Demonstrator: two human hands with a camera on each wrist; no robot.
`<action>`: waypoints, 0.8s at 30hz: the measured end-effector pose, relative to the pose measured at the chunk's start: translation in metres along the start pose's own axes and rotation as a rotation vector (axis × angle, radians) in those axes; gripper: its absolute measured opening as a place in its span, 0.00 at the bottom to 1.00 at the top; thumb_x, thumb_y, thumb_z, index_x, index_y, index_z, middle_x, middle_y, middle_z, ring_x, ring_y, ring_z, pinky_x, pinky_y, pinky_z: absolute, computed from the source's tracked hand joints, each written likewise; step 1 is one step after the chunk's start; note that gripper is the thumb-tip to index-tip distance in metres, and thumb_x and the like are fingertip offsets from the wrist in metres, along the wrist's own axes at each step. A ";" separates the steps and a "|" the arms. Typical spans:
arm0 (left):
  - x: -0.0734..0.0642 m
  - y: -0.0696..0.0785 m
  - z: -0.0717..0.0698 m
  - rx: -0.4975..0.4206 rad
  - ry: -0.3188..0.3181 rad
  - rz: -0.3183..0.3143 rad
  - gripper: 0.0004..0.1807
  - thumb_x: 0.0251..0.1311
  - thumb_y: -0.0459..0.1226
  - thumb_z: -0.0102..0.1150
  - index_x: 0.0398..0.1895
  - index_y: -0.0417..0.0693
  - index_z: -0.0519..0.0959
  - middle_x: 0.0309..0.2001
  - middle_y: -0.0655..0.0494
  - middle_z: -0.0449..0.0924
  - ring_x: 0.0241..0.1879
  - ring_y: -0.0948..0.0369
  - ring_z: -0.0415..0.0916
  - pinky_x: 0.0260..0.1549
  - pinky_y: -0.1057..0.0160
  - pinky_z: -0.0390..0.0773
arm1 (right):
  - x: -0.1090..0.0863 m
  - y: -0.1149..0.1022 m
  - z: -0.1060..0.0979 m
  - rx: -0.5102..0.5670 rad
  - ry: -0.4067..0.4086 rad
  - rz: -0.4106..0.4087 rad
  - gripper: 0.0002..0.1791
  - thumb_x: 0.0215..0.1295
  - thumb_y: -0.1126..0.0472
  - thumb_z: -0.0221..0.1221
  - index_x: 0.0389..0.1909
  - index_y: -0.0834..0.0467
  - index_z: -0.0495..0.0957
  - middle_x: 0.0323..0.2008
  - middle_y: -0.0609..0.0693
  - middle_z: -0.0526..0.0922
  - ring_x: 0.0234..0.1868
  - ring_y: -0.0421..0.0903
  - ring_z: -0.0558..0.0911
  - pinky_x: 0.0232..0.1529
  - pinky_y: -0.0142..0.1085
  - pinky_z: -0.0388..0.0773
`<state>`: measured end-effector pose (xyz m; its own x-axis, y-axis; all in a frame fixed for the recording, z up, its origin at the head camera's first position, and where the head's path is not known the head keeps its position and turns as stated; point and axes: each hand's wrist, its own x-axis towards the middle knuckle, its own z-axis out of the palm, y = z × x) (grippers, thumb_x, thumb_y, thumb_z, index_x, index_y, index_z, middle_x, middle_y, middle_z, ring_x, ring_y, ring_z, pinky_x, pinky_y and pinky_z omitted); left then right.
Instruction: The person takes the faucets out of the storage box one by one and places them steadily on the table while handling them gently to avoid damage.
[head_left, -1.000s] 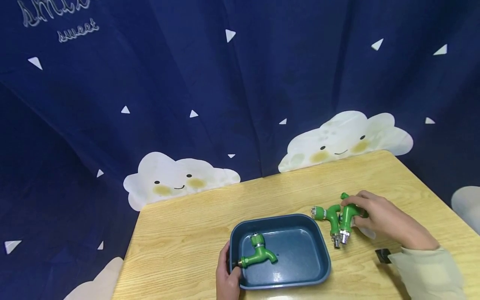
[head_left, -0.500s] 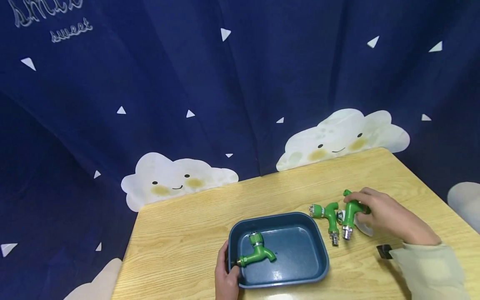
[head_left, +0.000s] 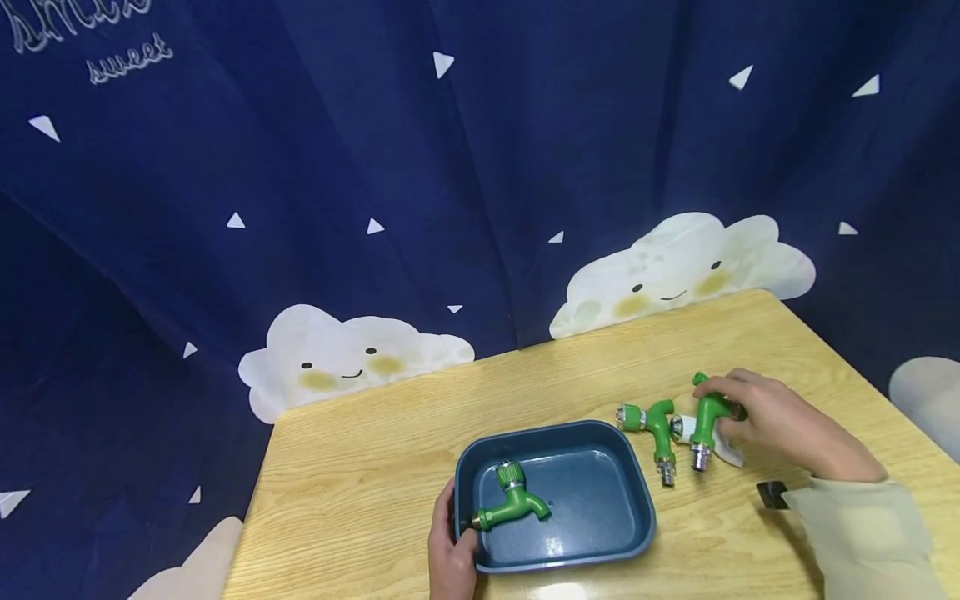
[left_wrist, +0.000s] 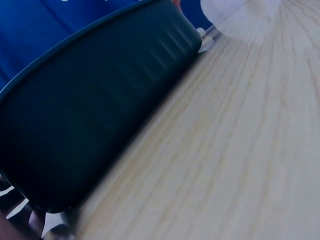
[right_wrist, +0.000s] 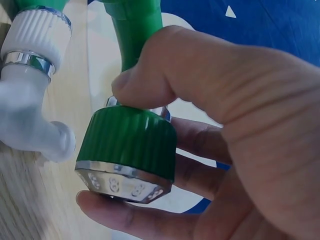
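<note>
My left hand grips the left end of a dark blue plastic tray, thumb over the rim and fingers outside. Inside the tray lies a green faucet with a ribbed knob. My right hand holds another green faucet, its silver threaded end pointing down toward me. The right wrist view shows thumb and fingers around its green knob. Beside and partly behind it is a white faucet on the table. A third green faucet lies to the left, near the tray's right corner.
The pale wooden table reaches back to a dark blue curtain printed with clouds and triangles. A small black piece juts out by the right sleeve. In the left wrist view, the tray's outer wall fills the left side.
My right hand has drawn the held green faucet a little right and away from the other green one, uncovering more of the white faucet. My left hand stays on the tray.
</note>
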<state>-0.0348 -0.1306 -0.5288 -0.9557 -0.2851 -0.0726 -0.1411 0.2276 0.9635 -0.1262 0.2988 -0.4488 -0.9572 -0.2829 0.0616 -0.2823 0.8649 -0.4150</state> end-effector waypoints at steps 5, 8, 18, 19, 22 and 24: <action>0.000 0.000 0.000 -0.001 0.000 -0.005 0.44 0.44 0.22 0.48 0.73 0.44 0.68 0.72 0.45 0.74 0.71 0.51 0.70 0.57 0.83 0.64 | -0.001 0.002 -0.001 0.017 -0.017 0.028 0.23 0.55 0.64 0.69 0.54 0.53 0.83 0.46 0.54 0.83 0.40 0.45 0.79 0.41 0.42 0.78; 0.000 0.000 0.000 0.010 0.000 -0.003 0.43 0.45 0.22 0.49 0.73 0.44 0.68 0.73 0.45 0.72 0.73 0.48 0.68 0.58 0.83 0.63 | -0.002 0.004 -0.002 0.017 -0.006 0.031 0.23 0.55 0.64 0.69 0.55 0.53 0.83 0.47 0.55 0.83 0.41 0.46 0.80 0.41 0.44 0.79; 0.001 -0.002 0.000 0.014 0.008 0.015 0.43 0.44 0.22 0.48 0.73 0.43 0.69 0.73 0.44 0.72 0.73 0.48 0.67 0.58 0.84 0.61 | -0.004 0.010 -0.005 0.010 0.014 0.038 0.22 0.55 0.64 0.67 0.53 0.51 0.84 0.47 0.55 0.84 0.41 0.46 0.79 0.42 0.43 0.78; 0.001 -0.002 0.001 0.012 0.009 0.015 0.43 0.44 0.22 0.48 0.73 0.43 0.69 0.73 0.44 0.72 0.73 0.48 0.67 0.58 0.85 0.61 | -0.005 0.010 -0.005 0.013 0.009 0.044 0.22 0.55 0.64 0.67 0.54 0.51 0.84 0.47 0.55 0.84 0.41 0.46 0.79 0.42 0.43 0.78; 0.001 -0.002 0.001 0.012 0.009 0.011 0.43 0.44 0.22 0.48 0.73 0.42 0.69 0.73 0.43 0.72 0.74 0.47 0.67 0.58 0.85 0.61 | -0.005 0.013 -0.006 0.014 0.002 0.057 0.23 0.56 0.64 0.66 0.54 0.50 0.84 0.47 0.54 0.84 0.41 0.46 0.78 0.42 0.43 0.78; 0.001 -0.002 0.001 0.010 0.009 0.010 0.44 0.44 0.22 0.48 0.73 0.42 0.68 0.73 0.43 0.71 0.74 0.46 0.66 0.58 0.85 0.61 | -0.006 0.016 -0.006 0.011 0.003 0.048 0.23 0.55 0.65 0.66 0.54 0.51 0.84 0.47 0.55 0.84 0.41 0.46 0.78 0.41 0.42 0.77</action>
<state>-0.0353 -0.1305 -0.5312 -0.9547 -0.2913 -0.0606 -0.1344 0.2402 0.9614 -0.1258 0.3168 -0.4507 -0.9698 -0.2400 0.0445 -0.2356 0.8726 -0.4278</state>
